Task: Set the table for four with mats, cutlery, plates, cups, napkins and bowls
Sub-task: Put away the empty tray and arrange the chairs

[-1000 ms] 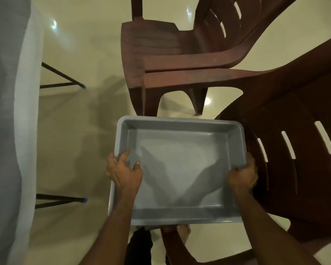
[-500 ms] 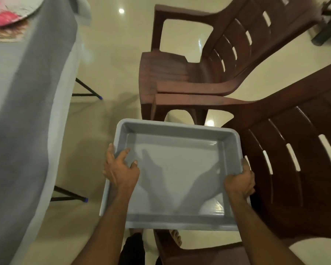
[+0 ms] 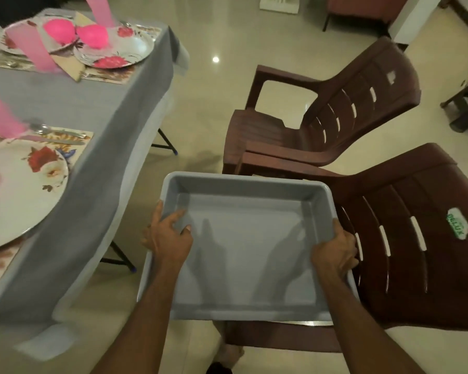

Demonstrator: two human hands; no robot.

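Holding empty bin [image 3: 243, 249] between both hands, beside set table [image 3: 100, 125].
Left hand [image 3: 168, 236] gripped the left rim, thumb inside; right hand [image 3: 333, 252] curled round the right rim. Bin held nothing, long axis ran hand to hand. Plates [image 3: 25, 182], pink bowls [image 3: 92, 36], cups, mats lay up-left of left hand, the nearer one. Chair [image 3: 416, 238] just right of right hand.

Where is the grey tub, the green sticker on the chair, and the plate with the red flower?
grey tub [image 3: 243, 182]: head view, on its far rim.
green sticker [image 3: 458, 224]: head view, on the near chair's backrest.
plate with the red flower [image 3: 42, 157]: head view, on the flower print.
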